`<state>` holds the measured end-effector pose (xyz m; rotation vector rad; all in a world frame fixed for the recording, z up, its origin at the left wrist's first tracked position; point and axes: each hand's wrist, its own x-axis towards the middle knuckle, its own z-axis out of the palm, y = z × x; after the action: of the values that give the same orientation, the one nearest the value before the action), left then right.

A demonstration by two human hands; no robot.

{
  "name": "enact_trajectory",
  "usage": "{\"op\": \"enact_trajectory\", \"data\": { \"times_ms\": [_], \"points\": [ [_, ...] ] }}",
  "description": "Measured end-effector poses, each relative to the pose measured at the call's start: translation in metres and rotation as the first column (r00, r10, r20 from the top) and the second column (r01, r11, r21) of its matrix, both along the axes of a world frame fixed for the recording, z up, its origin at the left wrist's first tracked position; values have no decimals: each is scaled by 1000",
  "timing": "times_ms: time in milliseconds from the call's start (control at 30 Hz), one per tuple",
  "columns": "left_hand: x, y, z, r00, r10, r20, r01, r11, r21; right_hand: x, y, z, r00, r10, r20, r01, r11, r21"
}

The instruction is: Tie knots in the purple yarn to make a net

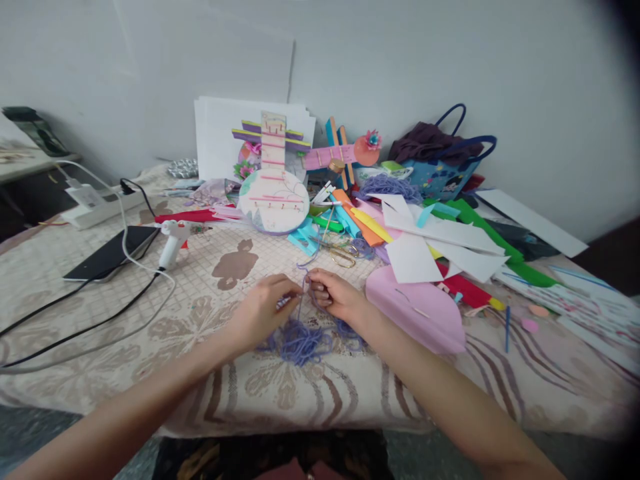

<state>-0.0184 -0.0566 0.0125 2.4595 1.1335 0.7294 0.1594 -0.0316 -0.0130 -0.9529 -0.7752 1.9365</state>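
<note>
- The left hand (263, 303) and the right hand (336, 297) met over the middle of the table with the beige patterned cloth (100, 313), not far from its near edge.
- The fingers of both hands were pinched on a thin strand of purple yarn (303, 288), which ran between them; the fingertips almost touched each other.
- A loose heap of the same purple yarn (303, 341) lay on the cloth just below the hands, toward the near edge.
- A flat pink foam sheet with a round shape (420, 310) lay just beside the right forearm.
- A pair of scissors with gold handles (340, 253) lay beyond the hands, near a pile of coloured paper strips (360, 223).
- A white glue gun (173, 241) lay to the left, near a black tablet (113, 253) and its cables.
- A round paper model of a string instrument (274, 193) stood against white sheets at the far edge.
- A blue bag with handles (445, 170) stood at the far right corner by the wall.
</note>
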Motion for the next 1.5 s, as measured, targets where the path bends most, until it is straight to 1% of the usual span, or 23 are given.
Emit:
{"op": "enact_trajectory", "data": {
  "times_ms": [67,133,167,233,300,367,467,533,567,600,667,733,800,867,933,1000,1067,1133,1200,1267,1367,1433,1500],
  "points": [
    [-16,2,7,998,38,46,-38,999,-5,0,0,0,1000,-21,3,21,1000,7],
    [-33,0,11,997,72,-15,-73,996,-59,1,0,-1,1000,-30,9,30,999,17],
    [-41,-2,12,996,53,-72,-60,992,-111,1,0,-1,999,-31,13,31,999,23],
    [-51,-8,10,986,-38,-164,2,977,-214,1,0,-1,999,-33,18,33,999,36],
    [-55,-12,4,975,-101,-196,47,963,-265,1,0,-1,999,-31,26,30,998,51],
    [-55,-11,-1,975,-92,-203,33,961,-276,1,-1,-2,999,-28,33,25,997,67],
    [-53,-3,-1,986,-1,-167,-40,969,-244,1,-1,-3,999,-27,40,23,995,99],
    [-52,0,3,997,45,-55,-57,970,-236,1,-2,-3,999,-22,42,16,992,127],
    [-50,0,6,999,45,21,-37,965,-259,1,-2,-4,999,-17,43,11,990,139],
    [-47,-3,8,996,22,90,6,953,-304,1,-2,-4,999,-11,44,5,989,149],
    [-37,-13,10,981,-81,177,149,899,-412,1,-2,-4,999,-1,48,-7,987,163],
    [-24,-27,8,965,-201,171,259,844,-470,1,-2,-3,999,17,52,-26,985,170],
    [-13,-39,3,961,-246,129,277,843,-461,2,-3,-2,998,41,57,-51,981,186],
    [-9,-43,0,978,-199,66,207,874,-440,1,-5,-1,997,54,63,-66,975,214],
    [-15,-38,2,993,-120,5,111,906,-408,1,-6,-1,997,40,66,-55,967,249],
    [-27,-29,11,998,-56,-35,41,941,-337,0,-7,-1,998,8,61,-25,959,283],
    [-41,-20,22,998,8,-56,-21,973,-229,-1,-7,0,998,-24,53,6,949,315],
    [-53,-12,32,998,40,-52,-46,989,-137,-2,-7,0,997,-49,53,28,940,340],
    [-61,-7,38,999,54,6,-53,993,-109,-3,-7,0,995,-71,67,43,935,353],
    [-64,-3,40,988,108,112,-86,979,-183,-4,-7,1,992,-94,89,57,932,357],
    [-65,5,41,930,254,264,-141,914,-381,-4,-8,2,985,-128,112,78,924,375],
    [-66,11,41,885,303,354,-114,877,-466,-4,-8,2,984,-141,110,87,914,396],
    [-66,17,40,839,299,454,-46,872,-487,-4,-8,3,984,-148,100,94,906,413]
  ]
}}
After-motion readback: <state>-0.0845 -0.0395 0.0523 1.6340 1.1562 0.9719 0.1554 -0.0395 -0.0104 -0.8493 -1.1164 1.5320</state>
